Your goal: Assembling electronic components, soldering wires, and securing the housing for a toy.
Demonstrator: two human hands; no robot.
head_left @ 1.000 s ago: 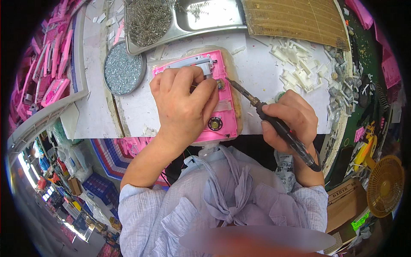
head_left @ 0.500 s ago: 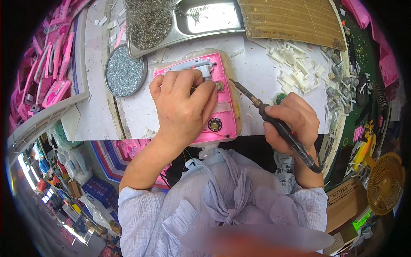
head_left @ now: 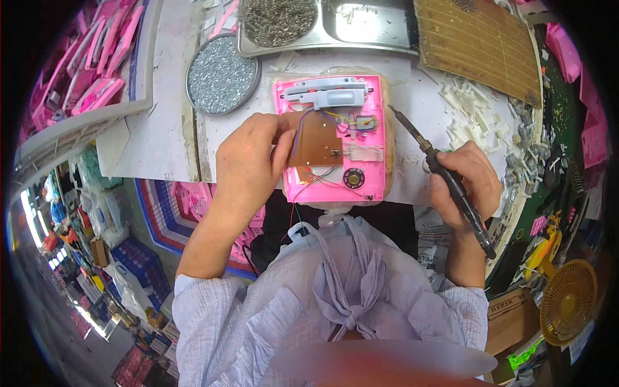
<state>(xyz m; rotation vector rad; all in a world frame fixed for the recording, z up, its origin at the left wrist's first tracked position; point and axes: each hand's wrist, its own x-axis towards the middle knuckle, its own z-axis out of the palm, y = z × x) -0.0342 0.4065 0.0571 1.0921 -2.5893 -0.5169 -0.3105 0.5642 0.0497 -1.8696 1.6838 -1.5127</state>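
Observation:
A pink plastic housing (head_left: pixel 379 97) lies on the table in front of me, with a grey-white part, coloured wires and a small round speaker (head_left: pixel 354 178) in it. Over its left half sits a brown circuit board (head_left: pixel 314 143). My left hand (head_left: pixel 251 158) is closed at the board's left edge, thumb and fingers pinching it; the fingertips are partly hidden. To the right of the housing, my right hand (head_left: pixel 467 184) is wrapped round a soldering iron (head_left: pixel 451 184). Its tip points up and left, just off the housing's right edge, touching nothing.
A round dish of small metal screws (head_left: pixel 222 74) stands at the upper left. A metal tray (head_left: pixel 329 49) holds tangled wire-like metal pieces. A brown ridged board (head_left: pixel 480 45) lies at the upper right, above loose white plastic parts (head_left: pixel 467 113). Pink parts (head_left: pixel 90 64) fill a bin at left.
My left hand has moved left and down off the housing's upper middle to the circuit board, which now shows. The view has shifted. The soldering iron stays in my right hand.

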